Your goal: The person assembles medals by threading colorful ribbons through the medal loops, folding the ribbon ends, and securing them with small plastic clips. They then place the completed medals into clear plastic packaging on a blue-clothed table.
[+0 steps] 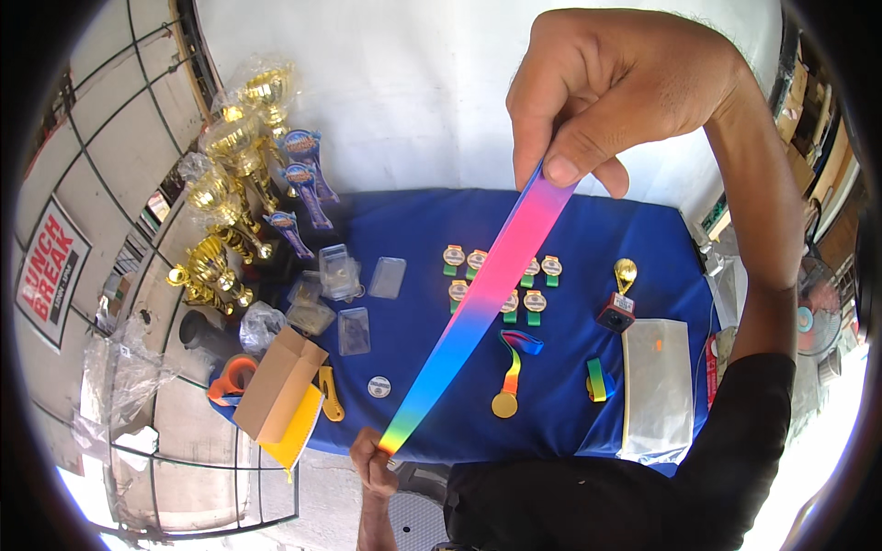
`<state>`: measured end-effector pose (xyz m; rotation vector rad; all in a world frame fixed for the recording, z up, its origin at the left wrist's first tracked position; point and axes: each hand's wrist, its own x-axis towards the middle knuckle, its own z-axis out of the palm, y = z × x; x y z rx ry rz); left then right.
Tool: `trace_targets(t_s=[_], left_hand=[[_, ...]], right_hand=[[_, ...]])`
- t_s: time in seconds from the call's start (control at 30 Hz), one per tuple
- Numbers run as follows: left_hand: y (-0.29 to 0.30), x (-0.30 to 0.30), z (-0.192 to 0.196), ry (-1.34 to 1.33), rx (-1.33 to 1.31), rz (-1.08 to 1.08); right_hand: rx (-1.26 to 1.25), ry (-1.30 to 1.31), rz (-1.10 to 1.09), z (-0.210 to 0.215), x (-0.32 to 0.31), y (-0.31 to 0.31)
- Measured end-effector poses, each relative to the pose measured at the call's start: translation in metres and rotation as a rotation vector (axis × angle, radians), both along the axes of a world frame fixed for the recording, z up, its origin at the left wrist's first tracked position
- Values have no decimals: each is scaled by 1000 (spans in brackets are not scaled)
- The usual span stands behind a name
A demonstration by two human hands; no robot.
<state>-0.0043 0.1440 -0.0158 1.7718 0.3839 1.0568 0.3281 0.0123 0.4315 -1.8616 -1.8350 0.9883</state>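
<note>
A rainbow-coloured medal ribbon (469,308) is stretched taut on a slant above the table. My right hand (616,101), raised high at the upper right, pinches its pink and purple end between thumb and fingers. Down at the table's near edge, my left hand (371,464) is closed round the yellow-orange end; what else it may hold is hidden. Beneath the ribbon lie several small medals (534,301) with green ribbon tabs, partly covered by it. A gold medal (504,404) on a multicoloured ribbon rests to the right, and a round silvery disc (378,387) to the left.
Gold trophies (216,197) crowd the far left, near clear plastic cases (354,331). An open cardboard box (280,381) and a yellow cutter (331,395) lie at the left edge. Rightward are a small trophy (617,310), a rolled ribbon (597,380) and plastic sleeves (656,390).
</note>
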Motion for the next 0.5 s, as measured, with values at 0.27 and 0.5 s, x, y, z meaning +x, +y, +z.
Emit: trace_targets(t_s=[0.27,0.5], left_hand=[[-15,-6,-14,-27,68,47],[-42,30,32,238,-73,-336]], right_hand=[[130,-38,161,14,-27,4],[149,113,176,7,-52,21]])
